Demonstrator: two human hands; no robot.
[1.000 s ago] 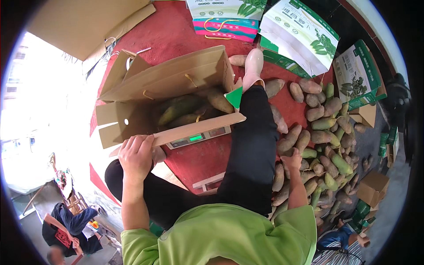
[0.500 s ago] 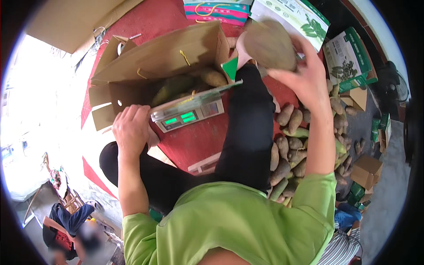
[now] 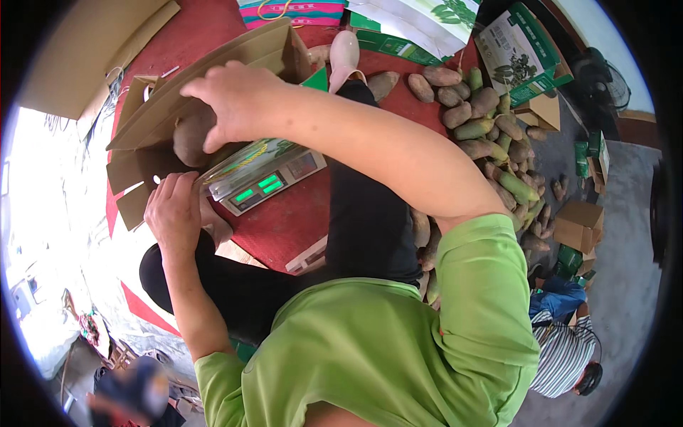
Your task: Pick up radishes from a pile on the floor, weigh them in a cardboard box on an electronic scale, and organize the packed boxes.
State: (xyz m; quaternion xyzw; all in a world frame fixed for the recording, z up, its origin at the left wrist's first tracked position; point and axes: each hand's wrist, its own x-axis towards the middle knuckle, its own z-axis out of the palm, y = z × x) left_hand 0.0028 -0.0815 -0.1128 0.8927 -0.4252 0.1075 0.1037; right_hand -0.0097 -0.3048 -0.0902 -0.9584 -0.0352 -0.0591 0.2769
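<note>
An open cardboard box point(image 3: 128, 167) sits tilted on a digital scale point(image 3: 292, 172) with green lit displays. My left hand point(image 3: 173, 213) grips the box's near left edge, its fingers bent over the rim. My right arm reaches across to the left, so that my right hand point(image 3: 238, 103) is over the box opening. Between its fingers and thumb is a thick brownish root vegetable point(image 3: 191, 139), partly inside the box. My right hand and forearm hide much of the box's inside.
Brown and green root vegetables point(image 3: 516, 185) lie heaped on the right. Green-and-white cartons point(image 3: 523, 53) stand beyond them, near a fan point(image 3: 608, 82). A small brown box point(image 3: 578, 226) and a person in a striped shirt point(image 3: 565, 356) are at far right. A red mat point(image 3: 267, 231) lies underneath.
My right hand has swung from the upper right to over the box, carrying the root vegetable. My left hand has stayed on the box edge. The whole view has shifted somewhat.
</note>
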